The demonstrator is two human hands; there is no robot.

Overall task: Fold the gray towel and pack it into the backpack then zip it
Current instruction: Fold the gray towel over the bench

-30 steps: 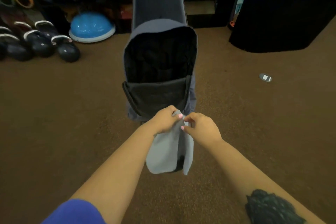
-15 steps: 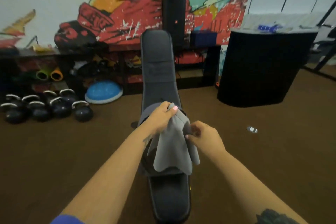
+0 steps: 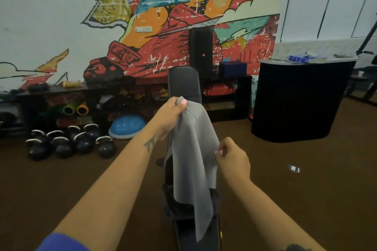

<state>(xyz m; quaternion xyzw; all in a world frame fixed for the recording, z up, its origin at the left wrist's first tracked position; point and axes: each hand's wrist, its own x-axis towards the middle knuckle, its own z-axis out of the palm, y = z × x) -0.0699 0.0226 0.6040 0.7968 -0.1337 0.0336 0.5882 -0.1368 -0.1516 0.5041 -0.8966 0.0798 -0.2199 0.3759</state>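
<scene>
- Two hands are working in the head view: the left hand (image 3: 170, 115) is pinching the gray towel (image 3: 193, 159) by its top corner and holding it up, while the right hand (image 3: 231, 158) is pinching its right edge lower down.
- Most of the cloth is hanging loose and unfolded over the dark surface (image 3: 184, 85) below, its bottom point dangling free.
- Only a dark mass is showing behind the towel; I am guessing it is the backpack (image 3: 169, 195), though I cannot tell.
- Risk, as I am judging it: that trailing corner is liable to twist or snag, giving a crooked fold.
- Either light pinch slipping would be dropping the towel toward the floor (image 3: 306, 189).
</scene>
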